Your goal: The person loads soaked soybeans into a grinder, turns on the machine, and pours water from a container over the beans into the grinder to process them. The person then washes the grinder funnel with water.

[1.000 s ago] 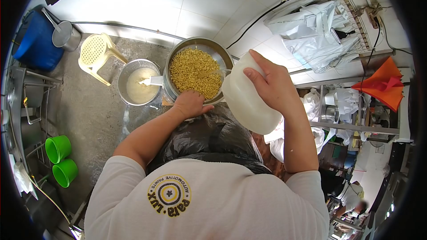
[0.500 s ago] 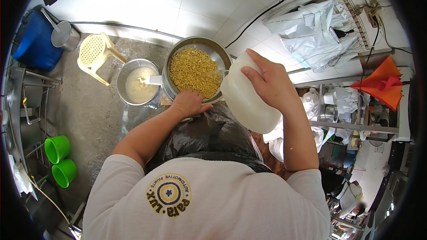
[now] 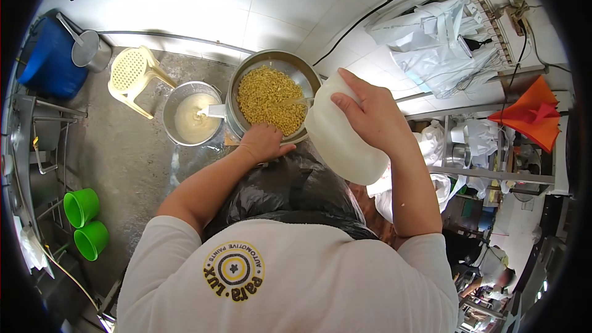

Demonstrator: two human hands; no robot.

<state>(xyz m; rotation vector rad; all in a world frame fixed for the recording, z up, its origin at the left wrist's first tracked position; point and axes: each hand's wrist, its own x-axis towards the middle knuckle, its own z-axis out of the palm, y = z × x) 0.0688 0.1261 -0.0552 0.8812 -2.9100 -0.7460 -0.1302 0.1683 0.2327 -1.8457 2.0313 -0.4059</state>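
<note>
My right hand [image 3: 370, 108] is wrapped round a whitish translucent plastic jug [image 3: 346, 139], tilted to the left. From its mouth a thin stream of clear liquid runs onto yellow beans [image 3: 268, 98] in a round metal hopper [image 3: 295, 65]. My left hand [image 3: 265, 143] is at the hopper's near rim, fingers curled over it beside the beans, thumb pointing right. A metal spout [image 3: 215, 111] sticks out from the hopper's left side. Cream-coloured, frothy liquid [image 3: 194, 114] falls from it into a metal pail [image 3: 176, 135] on the floor.
Beyond the pail stands a pale yellow plastic stool [image 3: 131, 74]. A blue barrel [image 3: 52, 65] and metal pot [image 3: 92, 52] are at far left, two green buckets [image 3: 82, 207] below. White plastic bags [image 3: 431, 43] hang at right. Another person [image 3: 493, 268] bends at lower right.
The stream from the jug keeps running, and my hands hold nearly the same places. The other person at lower right has shifted slightly, with an arm now showing.
</note>
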